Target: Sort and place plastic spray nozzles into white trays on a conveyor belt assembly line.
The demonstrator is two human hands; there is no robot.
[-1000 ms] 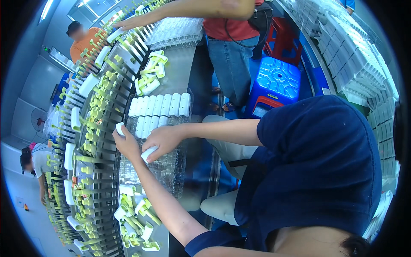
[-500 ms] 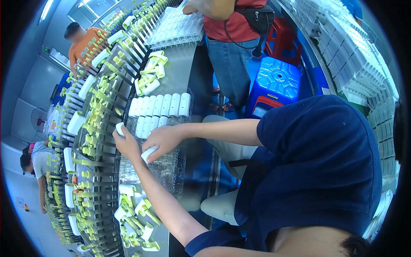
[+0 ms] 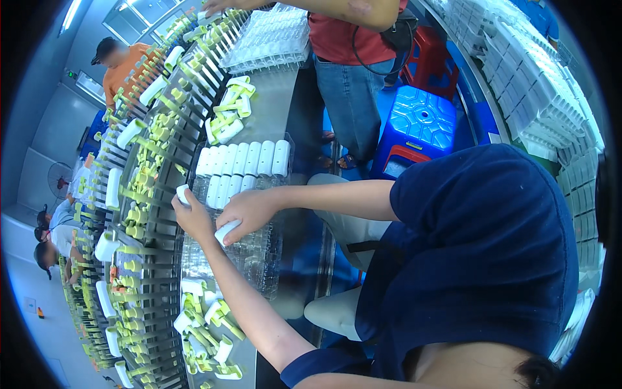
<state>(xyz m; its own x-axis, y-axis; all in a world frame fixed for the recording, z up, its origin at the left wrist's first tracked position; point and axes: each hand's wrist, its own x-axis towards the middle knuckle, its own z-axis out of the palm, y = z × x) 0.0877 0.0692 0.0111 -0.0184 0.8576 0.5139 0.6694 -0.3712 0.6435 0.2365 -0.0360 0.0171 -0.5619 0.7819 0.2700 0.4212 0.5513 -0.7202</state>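
My left hand [image 3: 194,217] is closed around a white oblong plastic casing [image 3: 183,193], whose end sticks out past the fingers, beside the rack. Just right of it, my right hand [image 3: 249,211] grips a second white casing [image 3: 227,231] low over a clear plastic tray [image 3: 259,259]. Two rows of similar white casings [image 3: 241,159] with small holes lie in the tray's far part. The nearer row is partly covered by my right hand. The tray's near part shows bare clear plastic between and behind my forearms.
Left of the tray runs a long rack [image 3: 149,272] of dark bars with yellow-green holders and white parts. Loose white and green parts [image 3: 207,330] lie nearby on the metal table [image 3: 275,97]. Beyond are stacked clear trays [image 3: 265,42], a co-worker in red [image 3: 350,39] and a blue stool [image 3: 421,117].
Both my hands keep almost the same place and grip. The co-worker's arm has reached left over the rack. White parts on the rack have shifted, and people in the background have moved.
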